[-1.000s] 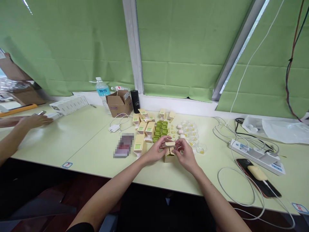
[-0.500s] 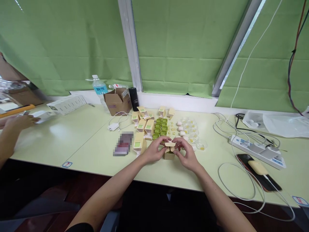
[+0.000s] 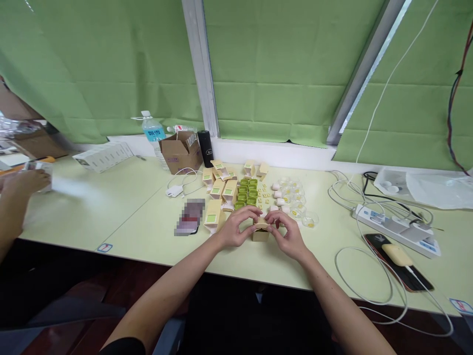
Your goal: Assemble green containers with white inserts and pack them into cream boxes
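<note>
Small carton (image 3: pixel 261 235) at the near middle of the table (image 3: pixel 254 264)
Fingers of left hand (image 3: pixel 238 228) and right hand (image 3: pixel 286 234) pinch its top; the card seems light, thin, easy to crease, so lower sides give safer hold; green cups (image 3: pixel 242 196) stand farther

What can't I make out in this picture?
All in the head view:
Small box: inside hidden by its flap and the hands.
Flat phone-like thing: face hidden by pixelation.
Co-worker's forearm: the person beyond cut off by the left edge.
Carton label: any print too small.
</note>
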Demonstrator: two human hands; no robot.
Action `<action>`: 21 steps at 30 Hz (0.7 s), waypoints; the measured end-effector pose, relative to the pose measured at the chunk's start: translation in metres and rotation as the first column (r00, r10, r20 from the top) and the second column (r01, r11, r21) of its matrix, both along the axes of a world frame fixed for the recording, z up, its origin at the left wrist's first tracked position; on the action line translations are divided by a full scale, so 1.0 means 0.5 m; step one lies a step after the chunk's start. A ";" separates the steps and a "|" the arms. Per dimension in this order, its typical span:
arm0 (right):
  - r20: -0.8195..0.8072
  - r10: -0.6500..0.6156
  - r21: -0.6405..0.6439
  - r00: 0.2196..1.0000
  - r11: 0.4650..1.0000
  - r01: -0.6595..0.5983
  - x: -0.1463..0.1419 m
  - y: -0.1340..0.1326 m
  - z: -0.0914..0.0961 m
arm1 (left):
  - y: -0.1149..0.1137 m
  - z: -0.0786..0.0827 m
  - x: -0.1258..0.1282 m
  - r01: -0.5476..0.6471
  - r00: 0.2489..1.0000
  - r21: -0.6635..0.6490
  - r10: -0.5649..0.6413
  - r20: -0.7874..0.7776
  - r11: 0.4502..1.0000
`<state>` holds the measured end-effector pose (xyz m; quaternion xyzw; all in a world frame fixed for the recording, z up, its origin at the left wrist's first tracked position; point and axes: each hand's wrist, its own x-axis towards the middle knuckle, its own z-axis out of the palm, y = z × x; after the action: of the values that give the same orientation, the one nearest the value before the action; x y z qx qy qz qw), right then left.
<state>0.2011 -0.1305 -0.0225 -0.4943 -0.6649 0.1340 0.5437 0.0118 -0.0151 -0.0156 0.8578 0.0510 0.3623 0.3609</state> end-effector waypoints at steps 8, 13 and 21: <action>0.099 0.001 0.001 0.995 1.000 -0.001 0.007 -0.003 -0.005 | -0.005 0.001 -0.001 0.010 1.000 0.052 -0.011 0.014 0.999; 0.118 -0.021 0.026 0.993 0.999 0.018 0.006 -0.006 -0.003 | -0.005 0.002 -0.001 0.018 1.000 0.058 -0.018 -0.002 0.998; 0.143 -0.050 0.089 0.988 0.995 0.037 0.005 -0.008 -0.002 | -0.006 0.002 -0.002 0.014 1.000 0.075 -0.013 -0.011 0.997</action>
<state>0.2038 -0.1344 -0.0234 -0.4934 -0.6969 0.0571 0.5173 0.0106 -0.0179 -0.0147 0.8729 0.0334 0.3570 0.3307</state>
